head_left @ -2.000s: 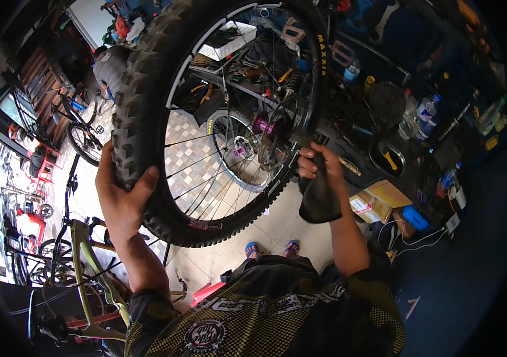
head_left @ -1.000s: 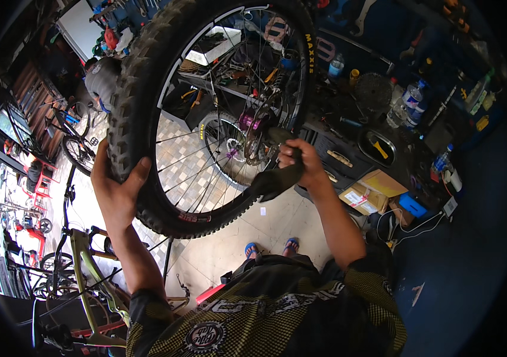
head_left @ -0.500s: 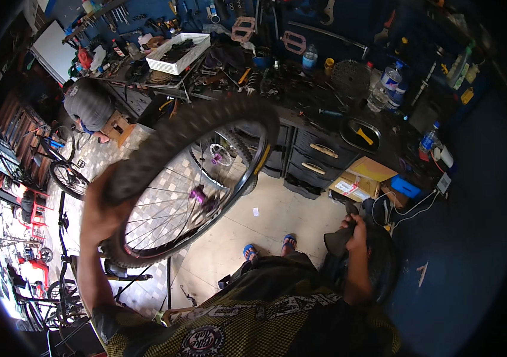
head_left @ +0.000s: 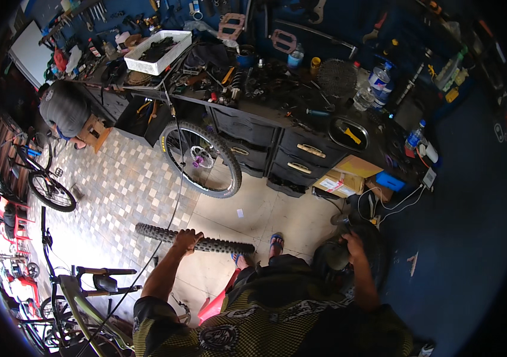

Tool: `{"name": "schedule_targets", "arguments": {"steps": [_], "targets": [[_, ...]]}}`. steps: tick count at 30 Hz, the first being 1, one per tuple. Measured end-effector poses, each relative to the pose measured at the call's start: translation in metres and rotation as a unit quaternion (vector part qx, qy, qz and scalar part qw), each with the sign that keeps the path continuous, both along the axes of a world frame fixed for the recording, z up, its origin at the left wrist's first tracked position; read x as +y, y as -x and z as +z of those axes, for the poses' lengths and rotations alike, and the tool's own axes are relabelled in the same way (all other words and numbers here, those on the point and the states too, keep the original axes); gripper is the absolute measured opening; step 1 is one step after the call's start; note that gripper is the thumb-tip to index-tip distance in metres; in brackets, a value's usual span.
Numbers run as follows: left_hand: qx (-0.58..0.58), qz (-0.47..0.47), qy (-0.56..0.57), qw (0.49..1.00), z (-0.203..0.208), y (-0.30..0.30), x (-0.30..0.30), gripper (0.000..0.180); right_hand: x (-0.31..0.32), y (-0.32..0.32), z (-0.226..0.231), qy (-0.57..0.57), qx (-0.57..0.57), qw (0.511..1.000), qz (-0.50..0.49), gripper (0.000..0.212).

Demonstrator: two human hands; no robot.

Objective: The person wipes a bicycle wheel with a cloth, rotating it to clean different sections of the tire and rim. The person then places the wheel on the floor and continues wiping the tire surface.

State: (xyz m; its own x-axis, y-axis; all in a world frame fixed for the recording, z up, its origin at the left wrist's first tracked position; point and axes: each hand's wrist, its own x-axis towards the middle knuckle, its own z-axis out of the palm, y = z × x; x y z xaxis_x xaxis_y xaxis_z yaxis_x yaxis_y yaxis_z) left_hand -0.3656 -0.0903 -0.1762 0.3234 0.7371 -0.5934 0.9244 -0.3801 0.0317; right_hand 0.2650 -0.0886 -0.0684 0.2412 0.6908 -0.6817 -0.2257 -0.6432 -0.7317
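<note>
A bicycle wheel with a knobby black tyre (head_left: 224,244) stands on the floor in front of me, seen nearly edge-on, so its spokes and hub are hidden. My left hand (head_left: 187,240) is closed over the top of the tyre. To the right, my right hand (head_left: 354,246) has its fingers curled at a dark, rounded object (head_left: 332,254) low beside my leg. What exactly the fingers grip there is hard to make out. A thin dark cable or hose (head_left: 177,190) runs down past the wheel, left of my left hand.
Another wheel (head_left: 235,178) with a purple hub leans against the black drawers. Tools, bottles and a white basket (head_left: 157,66) crowd the workbench. A green bike frame (head_left: 77,300) stands lower left. A person (head_left: 65,110) sits by a wooden stool at far left. Cardboard boxes (head_left: 340,181) lie right.
The wheel has come down from a raised, tilted position in my left hand to near the floor, and turned edge-on. My right hand stays by the dark object. The view has shifted slightly.
</note>
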Motion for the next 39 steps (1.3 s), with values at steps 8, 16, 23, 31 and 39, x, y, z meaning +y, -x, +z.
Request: {"name": "schedule_targets", "arguments": {"steps": [8,16,23,31,39], "targets": [[-0.085,0.043,-0.176,0.980,-0.077,0.018,-0.060,0.036,0.022,0.009,-0.009,-0.051,-0.073,0.984,0.154,0.033],[-0.083,0.337,-0.235,0.908,-0.067,0.020,-0.050,0.067,0.018,0.032,-0.009,-0.033,-0.117,0.972,0.203,0.030],[-0.109,0.814,-0.214,0.528,-0.080,-0.005,-0.083,0.122,-0.012,0.012,-0.025,0.012,-0.191,0.951,0.245,0.030],[-0.227,0.757,-0.262,0.555,-0.013,0.026,-0.101,0.072,-0.022,-0.021,-0.041,0.022,-0.209,0.953,0.219,0.032],[-0.224,0.570,-0.344,0.712,0.129,0.034,-0.080,0.067,0.014,0.001,-0.067,-0.066,-0.115,0.967,0.218,0.031]]}}
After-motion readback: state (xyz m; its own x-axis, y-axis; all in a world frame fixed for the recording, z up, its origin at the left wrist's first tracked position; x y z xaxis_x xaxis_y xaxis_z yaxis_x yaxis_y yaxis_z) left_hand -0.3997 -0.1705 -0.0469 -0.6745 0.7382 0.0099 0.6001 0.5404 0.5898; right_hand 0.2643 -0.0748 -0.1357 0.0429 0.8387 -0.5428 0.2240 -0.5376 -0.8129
